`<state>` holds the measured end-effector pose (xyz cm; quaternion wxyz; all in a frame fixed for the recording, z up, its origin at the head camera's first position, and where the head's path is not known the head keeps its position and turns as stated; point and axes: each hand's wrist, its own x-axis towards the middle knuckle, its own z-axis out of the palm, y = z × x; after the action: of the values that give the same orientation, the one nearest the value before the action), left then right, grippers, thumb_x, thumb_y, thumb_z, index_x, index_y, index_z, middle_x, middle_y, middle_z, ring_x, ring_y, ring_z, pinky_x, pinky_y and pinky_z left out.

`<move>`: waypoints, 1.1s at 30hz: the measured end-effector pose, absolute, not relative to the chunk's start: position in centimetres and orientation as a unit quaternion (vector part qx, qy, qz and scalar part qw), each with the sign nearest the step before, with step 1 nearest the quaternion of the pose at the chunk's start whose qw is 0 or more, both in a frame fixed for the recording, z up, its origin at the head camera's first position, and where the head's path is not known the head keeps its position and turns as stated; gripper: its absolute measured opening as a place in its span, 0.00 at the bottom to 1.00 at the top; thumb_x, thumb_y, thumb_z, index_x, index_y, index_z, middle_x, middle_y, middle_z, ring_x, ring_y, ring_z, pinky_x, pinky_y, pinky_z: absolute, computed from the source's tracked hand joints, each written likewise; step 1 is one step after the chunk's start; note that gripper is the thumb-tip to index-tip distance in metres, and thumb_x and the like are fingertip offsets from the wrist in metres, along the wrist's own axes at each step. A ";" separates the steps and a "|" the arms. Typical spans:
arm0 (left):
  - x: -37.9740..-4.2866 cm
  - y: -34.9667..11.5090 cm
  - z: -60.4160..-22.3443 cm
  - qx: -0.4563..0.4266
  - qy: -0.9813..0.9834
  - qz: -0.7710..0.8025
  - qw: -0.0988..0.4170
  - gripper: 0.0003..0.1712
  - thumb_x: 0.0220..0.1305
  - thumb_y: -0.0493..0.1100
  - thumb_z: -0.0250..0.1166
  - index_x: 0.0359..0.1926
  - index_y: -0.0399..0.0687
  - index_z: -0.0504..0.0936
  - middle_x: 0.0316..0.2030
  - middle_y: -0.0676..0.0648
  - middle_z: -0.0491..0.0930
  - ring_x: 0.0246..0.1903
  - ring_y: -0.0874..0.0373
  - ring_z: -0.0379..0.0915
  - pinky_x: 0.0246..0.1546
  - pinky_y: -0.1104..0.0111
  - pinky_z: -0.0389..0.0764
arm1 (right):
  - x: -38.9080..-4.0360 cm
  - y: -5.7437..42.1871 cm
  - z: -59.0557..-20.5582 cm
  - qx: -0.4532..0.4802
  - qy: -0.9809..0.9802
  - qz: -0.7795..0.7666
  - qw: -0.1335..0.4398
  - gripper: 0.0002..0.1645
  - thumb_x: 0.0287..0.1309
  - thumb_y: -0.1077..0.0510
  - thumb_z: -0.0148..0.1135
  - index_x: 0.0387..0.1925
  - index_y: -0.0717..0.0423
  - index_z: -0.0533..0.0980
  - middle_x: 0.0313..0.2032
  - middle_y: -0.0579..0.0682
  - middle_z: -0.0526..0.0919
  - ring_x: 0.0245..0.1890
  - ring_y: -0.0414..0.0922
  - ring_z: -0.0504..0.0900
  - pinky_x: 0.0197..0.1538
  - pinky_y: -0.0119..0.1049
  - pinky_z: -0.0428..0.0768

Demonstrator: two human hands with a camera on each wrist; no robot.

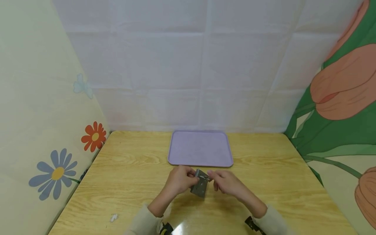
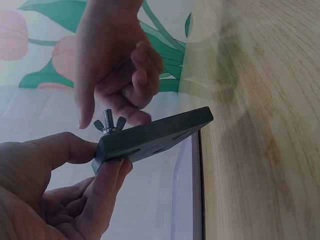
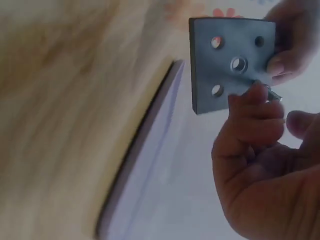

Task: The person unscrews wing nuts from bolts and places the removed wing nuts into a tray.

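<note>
A flat grey metal plate (image 3: 205, 65) with several round holes is held up over the table, tilted. My left hand (image 1: 181, 180) pinches one end of it between thumb and fingers. At that end a threaded bolt stands up from the plate's face with a wing nut (image 2: 111, 125) on it, low down near the plate. My right hand (image 1: 227, 183) is at the wing nut, its thumb and index finger to either side. In the left wrist view the right thumb is spread away from the nut, and the other fingers are loosely bent.
Behind the hands a shallow purple tray (image 1: 200, 164) lies on the wood-grain table (image 1: 132, 182). A small white scrap (image 1: 114, 217) is at the table's front left. White cloth (image 1: 164, 65) hangs at the back, with flower-printed cloths on both sides.
</note>
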<state>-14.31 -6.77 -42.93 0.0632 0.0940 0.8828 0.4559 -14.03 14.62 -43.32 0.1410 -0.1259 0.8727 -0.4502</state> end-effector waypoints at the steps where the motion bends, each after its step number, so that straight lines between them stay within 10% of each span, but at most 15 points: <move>1: -14.3 -6.8 -42.9 0.094 0.883 0.455 0.062 0.09 0.54 0.41 0.73 0.34 0.41 0.89 0.24 0.53 0.84 0.21 0.63 0.79 0.22 0.69 0.79 | -14.1 14.7 -43.4 -0.108 0.854 -0.477 0.176 0.34 0.74 0.36 0.47 0.38 0.61 0.82 0.19 0.45 0.77 0.15 0.37 0.68 0.20 0.31 0.64; 7: -14.2 -6.8 -42.9 0.098 0.882 0.457 0.060 0.08 0.53 0.40 0.73 0.34 0.40 0.89 0.24 0.52 0.84 0.21 0.64 0.78 0.22 0.70 0.79 | -14.5 14.7 -44.0 -0.081 0.781 -0.558 0.269 0.36 0.73 0.35 0.47 0.37 0.65 0.80 0.17 0.43 0.75 0.13 0.35 0.64 0.19 0.29 0.59; 22: -14.4 -6.7 -43.0 0.096 0.883 0.453 0.071 0.09 0.55 0.42 0.72 0.35 0.42 0.90 0.25 0.53 0.85 0.22 0.64 0.79 0.23 0.70 0.79 | -14.4 14.4 -43.6 -0.099 0.822 -0.510 0.233 0.25 0.69 0.39 0.59 0.33 0.59 0.78 0.17 0.43 0.70 0.16 0.38 0.61 0.20 0.30 0.59; 33: -14.3 -6.7 -42.9 0.103 0.884 0.449 0.077 0.09 0.55 0.42 0.72 0.35 0.43 0.89 0.24 0.54 0.84 0.22 0.63 0.78 0.23 0.69 0.78 | -13.6 13.8 -43.6 -0.213 0.917 -0.336 0.032 0.10 0.64 0.47 0.67 0.31 0.46 0.78 0.17 0.37 0.70 0.16 0.32 0.64 0.20 0.28 0.64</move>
<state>-14.32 -6.73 -42.95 0.0766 0.1035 0.8845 0.4485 -13.62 13.82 -43.61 0.0319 -0.2130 0.9170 -0.3357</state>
